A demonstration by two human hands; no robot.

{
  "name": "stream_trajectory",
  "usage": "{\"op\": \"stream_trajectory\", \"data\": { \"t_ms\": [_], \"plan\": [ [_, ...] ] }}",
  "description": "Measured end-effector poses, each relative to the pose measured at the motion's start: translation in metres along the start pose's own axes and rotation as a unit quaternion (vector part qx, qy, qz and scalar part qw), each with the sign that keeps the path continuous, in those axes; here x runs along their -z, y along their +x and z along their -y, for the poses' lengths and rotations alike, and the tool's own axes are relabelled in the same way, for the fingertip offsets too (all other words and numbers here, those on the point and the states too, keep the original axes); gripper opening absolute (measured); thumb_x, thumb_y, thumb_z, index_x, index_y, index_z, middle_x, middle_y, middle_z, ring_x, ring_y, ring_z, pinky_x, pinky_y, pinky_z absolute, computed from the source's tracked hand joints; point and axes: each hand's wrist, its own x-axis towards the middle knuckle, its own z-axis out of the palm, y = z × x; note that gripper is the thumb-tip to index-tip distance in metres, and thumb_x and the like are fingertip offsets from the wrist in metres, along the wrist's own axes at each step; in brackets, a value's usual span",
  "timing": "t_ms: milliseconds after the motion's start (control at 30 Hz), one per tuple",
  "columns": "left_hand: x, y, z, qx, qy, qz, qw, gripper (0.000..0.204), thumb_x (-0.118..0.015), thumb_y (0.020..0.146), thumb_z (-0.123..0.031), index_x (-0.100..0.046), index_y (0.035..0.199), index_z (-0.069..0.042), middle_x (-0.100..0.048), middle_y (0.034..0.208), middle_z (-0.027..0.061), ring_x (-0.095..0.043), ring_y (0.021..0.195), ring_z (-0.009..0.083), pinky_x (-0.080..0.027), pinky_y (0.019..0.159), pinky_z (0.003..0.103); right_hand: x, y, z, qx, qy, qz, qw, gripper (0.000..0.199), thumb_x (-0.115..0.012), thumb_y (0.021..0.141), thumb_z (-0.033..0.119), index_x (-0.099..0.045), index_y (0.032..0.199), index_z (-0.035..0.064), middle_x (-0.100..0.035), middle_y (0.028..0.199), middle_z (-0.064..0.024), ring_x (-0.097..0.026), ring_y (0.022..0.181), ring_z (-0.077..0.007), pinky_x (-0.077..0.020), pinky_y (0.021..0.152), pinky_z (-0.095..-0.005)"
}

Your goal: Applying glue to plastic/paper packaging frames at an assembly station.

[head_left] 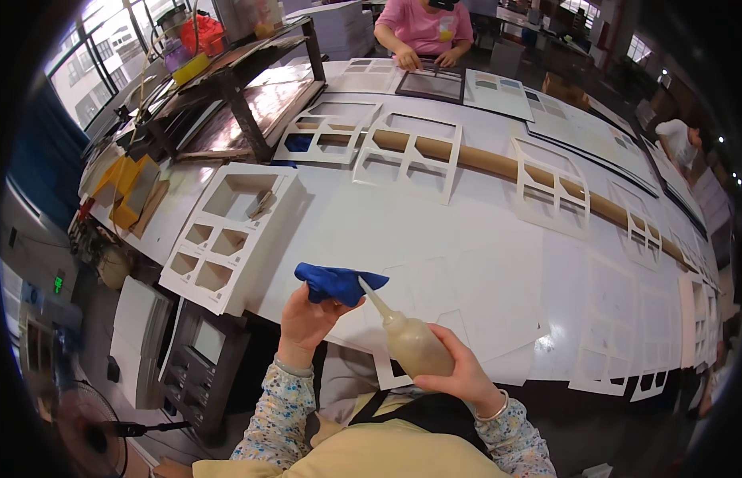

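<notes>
My left hand (309, 319) is closed on a blue cloth (335, 284), bunched up and raised above the near edge of the table. In my right hand (460, 373) is a pale, cloudy squeeze bottle (416, 344) with a long tapered nozzle (372, 296). The bottle is tilted up to the left, and its tip meets or overlaps the cloth; whether it touches cannot be told. Below the bottle a white cut-out card frame (389, 374) lies at the table edge, partly hidden by my right hand and the bottle.
Left stands a stack of white window-cut mats (242, 253). Several white frames (412, 163) lean on a long brown cardboard tube (486, 162) across the white table (363, 217). A dark rack (242, 107) stands far left. Across the table a person in pink (423, 32) handles a dark frame (431, 84).
</notes>
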Motion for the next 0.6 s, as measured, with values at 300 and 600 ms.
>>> {"op": "stream_trajectory", "data": {
  "t_ms": [300, 600],
  "plan": [
    [0.004, 0.002, 0.018, -0.037, 0.02, -0.044, 0.998, 0.038, -0.044, 0.09, -0.036, -0.051, 0.111, -0.006, -0.056, 0.107, 0.0096, -0.054, 0.1, 0.0245, -0.037, 0.094, 0.047, -0.008, 0.007, -0.012, -0.023, 0.051, 0.047, 0.997, 0.069, -0.072, 0.071, 0.018, -0.036, 0.127, 0.0015, -0.046, 0.12, -0.0096, -0.043, 0.112, -0.0177, -0.035, 0.094, -0.0304],
    [-0.013, 0.013, 0.03, -0.05, 0.087, -0.024, 0.995, 0.026, -0.051, 0.087, -0.026, -0.053, 0.1, -0.004, -0.053, 0.083, 0.0064, -0.051, 0.083, 0.0199, -0.04, 0.079, 0.033, -0.017, 0.009, -0.033, -0.131, 0.291, 0.105, 0.942, 0.065, -0.067, 0.075, 0.015, -0.033, 0.129, 0.0008, -0.045, 0.119, -0.0088, -0.043, 0.109, -0.0162, -0.0351, 0.093, -0.0296]
  ]
}}
